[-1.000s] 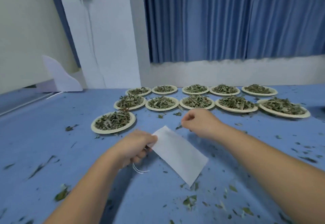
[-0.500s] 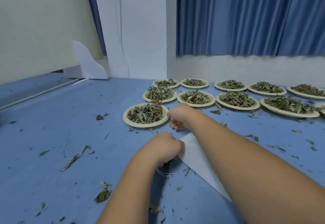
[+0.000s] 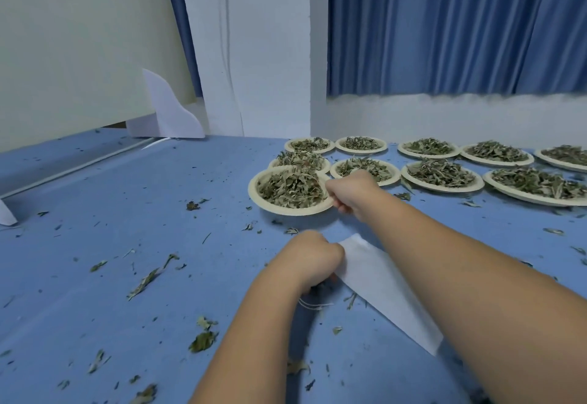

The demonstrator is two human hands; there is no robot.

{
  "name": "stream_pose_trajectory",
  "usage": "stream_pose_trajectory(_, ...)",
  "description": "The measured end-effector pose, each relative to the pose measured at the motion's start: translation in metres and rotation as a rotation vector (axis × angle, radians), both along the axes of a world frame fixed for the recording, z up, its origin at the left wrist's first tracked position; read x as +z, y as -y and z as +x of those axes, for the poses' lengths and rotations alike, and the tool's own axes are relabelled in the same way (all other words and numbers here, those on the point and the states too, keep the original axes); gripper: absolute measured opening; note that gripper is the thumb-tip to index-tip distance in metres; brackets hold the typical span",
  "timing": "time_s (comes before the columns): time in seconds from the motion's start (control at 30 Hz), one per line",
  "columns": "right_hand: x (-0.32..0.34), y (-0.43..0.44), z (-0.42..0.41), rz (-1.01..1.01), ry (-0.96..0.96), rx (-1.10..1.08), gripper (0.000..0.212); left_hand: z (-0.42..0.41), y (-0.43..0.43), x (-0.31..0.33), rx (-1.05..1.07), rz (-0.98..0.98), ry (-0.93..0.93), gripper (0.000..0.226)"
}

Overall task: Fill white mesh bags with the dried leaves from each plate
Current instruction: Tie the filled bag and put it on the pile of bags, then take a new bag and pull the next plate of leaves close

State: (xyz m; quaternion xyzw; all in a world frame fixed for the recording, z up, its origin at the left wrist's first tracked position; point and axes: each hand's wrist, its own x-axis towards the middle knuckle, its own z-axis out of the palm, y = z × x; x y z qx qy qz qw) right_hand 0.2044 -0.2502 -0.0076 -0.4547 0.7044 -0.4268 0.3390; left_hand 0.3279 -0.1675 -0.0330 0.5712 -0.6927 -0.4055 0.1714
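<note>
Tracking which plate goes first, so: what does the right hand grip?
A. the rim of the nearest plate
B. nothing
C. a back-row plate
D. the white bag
A: the right hand grips the rim of the nearest plate, while the left hand holds the white mesh bag.

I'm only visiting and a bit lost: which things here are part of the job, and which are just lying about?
Part of the job: white bag, held by the left hand; nearest plate, gripped by the right hand; other plates, waiting.

Lying about: leaf scraps on the table; white card; curtain.
</note>
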Motion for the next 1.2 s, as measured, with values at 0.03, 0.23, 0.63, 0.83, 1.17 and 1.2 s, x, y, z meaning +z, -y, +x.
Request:
stream_pose_trajectory(0.03, 0.004, -0.004, -0.009, -0.012, -0.003, -0.006, 0.017, 0.000, -0.001, 0.000, 0.017, 0.013, -0.029, 0.022)
stream_pose_trajectory(0.23, 0.027, -0.047, -0.079, -0.032, 0.000, -0.043, 0.004, -0.001, -0.004, 0.005, 0.146, 0.014, -0.076, 0.025)
stream_pose_trajectory(0.63, 0.005, -0.181, -0.219, 0.081, -0.035, -0.085, 0.016, -0.014, -0.014, 0.004, 0.271, -0.071, -0.279, 0.025)
stream_pose_trajectory(0.83, -0.011, -0.219, -0.247, 0.108, 0.057, 0.002, 0.013, -0.028, -0.026, 0.008, 0.340, -0.097, -0.385, 0.032)
stream_pose_trajectory(1.17, -0.007, -0.239, -0.256, 0.268, 0.003, 0.168, 0.024, -0.062, -0.034, 0.052, 0.462, -0.566, -0.579, 0.027)
stream_pose_trajectory(1.2, -0.006, -0.240, -0.255, 0.279, -0.037, 0.160, 0.024, -0.071, -0.033, 0.053, 0.444, -0.647, -0.542, 0.029)
